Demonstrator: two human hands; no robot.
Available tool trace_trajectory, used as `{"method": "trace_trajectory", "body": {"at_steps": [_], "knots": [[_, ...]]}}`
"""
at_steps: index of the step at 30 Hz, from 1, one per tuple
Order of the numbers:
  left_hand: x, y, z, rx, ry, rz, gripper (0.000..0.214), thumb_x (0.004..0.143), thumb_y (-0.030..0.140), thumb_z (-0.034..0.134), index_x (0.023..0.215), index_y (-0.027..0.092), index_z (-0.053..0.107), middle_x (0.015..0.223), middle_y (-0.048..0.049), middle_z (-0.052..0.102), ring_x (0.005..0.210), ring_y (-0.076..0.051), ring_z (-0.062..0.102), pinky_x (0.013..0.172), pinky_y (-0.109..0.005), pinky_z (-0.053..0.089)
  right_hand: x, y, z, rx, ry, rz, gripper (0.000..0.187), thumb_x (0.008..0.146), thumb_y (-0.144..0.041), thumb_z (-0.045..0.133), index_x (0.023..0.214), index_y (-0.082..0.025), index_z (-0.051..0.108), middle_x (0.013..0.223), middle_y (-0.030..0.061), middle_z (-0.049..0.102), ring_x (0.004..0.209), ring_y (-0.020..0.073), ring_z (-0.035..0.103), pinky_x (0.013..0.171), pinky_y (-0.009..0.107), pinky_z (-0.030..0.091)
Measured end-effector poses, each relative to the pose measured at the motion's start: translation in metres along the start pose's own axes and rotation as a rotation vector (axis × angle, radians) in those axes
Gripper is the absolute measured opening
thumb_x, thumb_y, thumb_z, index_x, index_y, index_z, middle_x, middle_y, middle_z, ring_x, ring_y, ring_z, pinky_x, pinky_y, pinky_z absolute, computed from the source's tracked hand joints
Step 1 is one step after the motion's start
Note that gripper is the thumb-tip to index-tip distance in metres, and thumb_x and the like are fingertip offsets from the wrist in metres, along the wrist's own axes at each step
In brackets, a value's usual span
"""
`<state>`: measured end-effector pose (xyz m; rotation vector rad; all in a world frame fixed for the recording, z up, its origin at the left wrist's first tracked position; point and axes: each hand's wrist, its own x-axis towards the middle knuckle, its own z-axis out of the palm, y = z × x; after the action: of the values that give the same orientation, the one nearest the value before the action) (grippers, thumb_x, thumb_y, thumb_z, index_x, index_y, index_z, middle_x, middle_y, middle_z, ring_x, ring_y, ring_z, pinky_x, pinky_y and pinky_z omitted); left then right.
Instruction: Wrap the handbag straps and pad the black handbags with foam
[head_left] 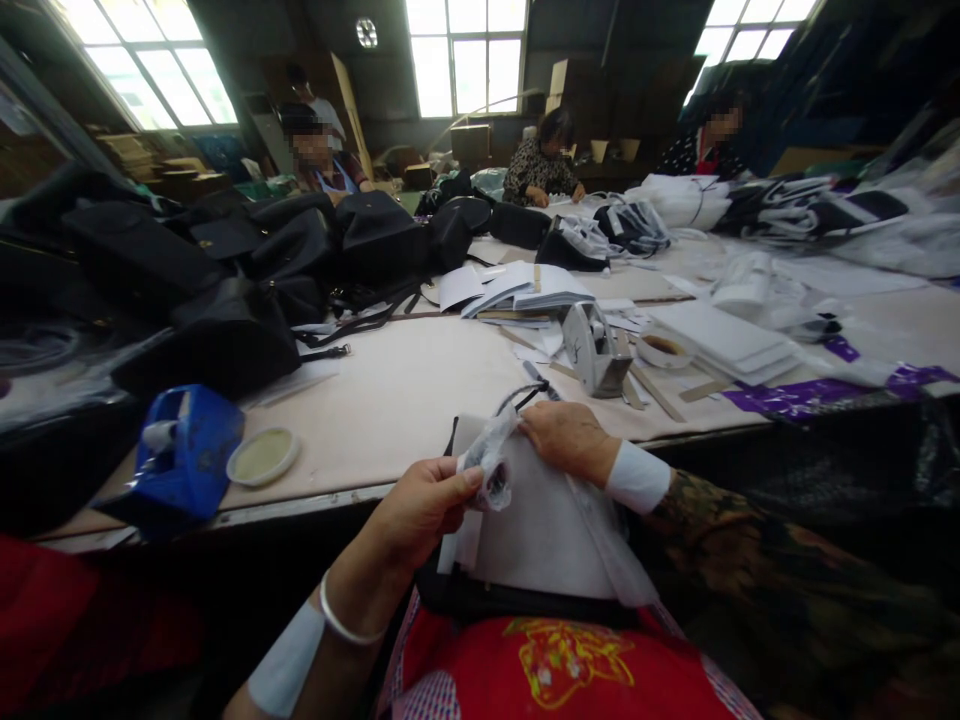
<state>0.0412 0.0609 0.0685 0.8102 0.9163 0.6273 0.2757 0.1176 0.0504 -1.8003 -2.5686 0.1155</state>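
My left hand [424, 505] pinches a small bundle wrapped in clear plastic [491, 468], with a rolled end facing me. What is inside the wrap I cannot make out. Close by, my right hand [566, 438] has its fingers closed at the upper edge of the bundle, by a thin dark strap [532, 392]. Under both hands a bag covered by a pale grey-white sheet [540, 540] rests on my lap against the table edge. Its black edge [525, 603] shows at the bottom, and thin white wrapping hangs on its right side.
A blue tape dispenser [184, 455] and a round lid [262, 456] sit at the left table edge. Black bags [217, 340] pile up behind them. A grey tape dispenser [596, 350], tape roll [664, 350] and white sheets [720, 335] lie ahead right. Several people work across the table.
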Motion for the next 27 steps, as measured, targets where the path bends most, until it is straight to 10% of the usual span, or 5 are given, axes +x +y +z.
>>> {"method": "trace_trajectory", "body": {"at_steps": [6, 17, 23, 27], "knots": [[-0.004, -0.011, 0.016, 0.312, 0.121, 0.043, 0.035, 0.073, 0.045, 0.074, 0.071, 0.011, 0.072, 0.054, 0.0021, 0.053, 0.048, -0.006, 0.034, 0.048, -0.021, 0.024, -0.012, 0.01, -0.007, 0.303, 0.226, -0.174, 0.045, 0.088, -0.02, 0.06, 0.134, -0.015, 0.059, 0.099, 0.0088, 0.072, 0.086, 0.0203, 0.066, 0.08, 0.03, 0.047], [-0.001, -0.032, 0.033, 0.512, 0.211, 0.04, 0.034, 0.075, 0.046, 0.068, 0.07, 0.012, 0.068, 0.057, 0.0017, 0.05, 0.053, -0.01, 0.038, 0.05, -0.024, 0.027, -0.01, -0.005, 0.0, 0.074, 0.323, -0.435, 0.032, 0.088, -0.009, 0.048, 0.108, -0.012, 0.073, 0.081, 0.0088, 0.066, 0.072, 0.0185, 0.058, 0.063, 0.028, 0.04], [0.0, -0.039, 0.036, 0.475, 0.213, 0.048, 0.032, 0.075, 0.045, 0.068, 0.072, 0.013, 0.07, 0.058, 0.0025, 0.047, 0.054, -0.01, 0.036, 0.05, -0.024, 0.025, -0.004, 0.0, -0.01, 0.843, 0.023, -0.006, 0.048, 0.082, -0.014, 0.051, 0.128, -0.012, 0.063, 0.085, 0.0064, 0.073, 0.068, 0.0168, 0.066, 0.063, 0.025, 0.048], [0.005, -0.042, 0.042, 0.498, 0.202, 0.064, 0.03, 0.076, 0.042, 0.068, 0.067, 0.014, 0.066, 0.057, 0.003, 0.045, 0.054, -0.01, 0.036, 0.049, -0.025, 0.022, 0.013, -0.001, -0.017, 0.838, -0.041, 0.27, 0.04, 0.086, -0.035, 0.057, 0.116, -0.01, 0.068, 0.071, 0.0047, 0.07, 0.056, 0.016, 0.061, 0.053, 0.025, 0.042]]}}
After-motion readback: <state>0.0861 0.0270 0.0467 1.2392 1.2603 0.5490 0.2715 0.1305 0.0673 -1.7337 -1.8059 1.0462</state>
